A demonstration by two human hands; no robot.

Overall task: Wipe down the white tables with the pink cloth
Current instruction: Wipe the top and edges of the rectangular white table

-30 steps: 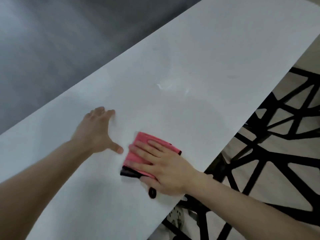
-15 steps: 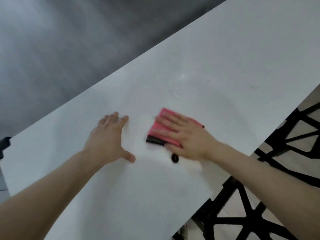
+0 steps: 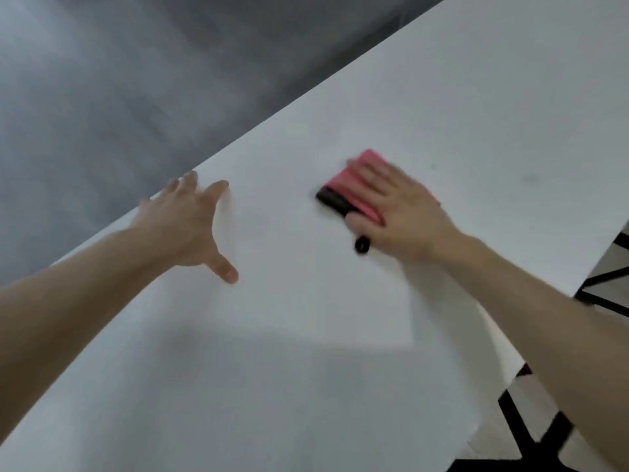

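While the pink cloth (image 3: 354, 189) is pressed flat on the white table (image 3: 476, 114) under the right hand (image 3: 401, 206), a wiping stroke is judged to be the step in hand. The right fingers are laid straight and slightly spread over the cloth; nothing is pinched. The left hand (image 3: 185, 226) is planted flat near the far table edge, well apart from the cloth, with fingers close together and thumb splayed out, probably as a brace.

The cloth is folded into a small, soft-looking rectangular pad. A dark band (image 3: 332, 199) is seen along its near-left edge and a small black loop (image 3: 362, 245) by the thumb; what the loop is cannot be told. The tabletop is smooth, matte and flat.

A faint dark mark (image 3: 531, 179) is noted to the right of the cloth. For the next move, even downward pressure and a sweep over that unwiped stretch are likely called for. A black frame (image 3: 531, 434) is seen below the near table edge and a grey floor (image 3: 102, 80) beyond the far one. The hands are blurred.
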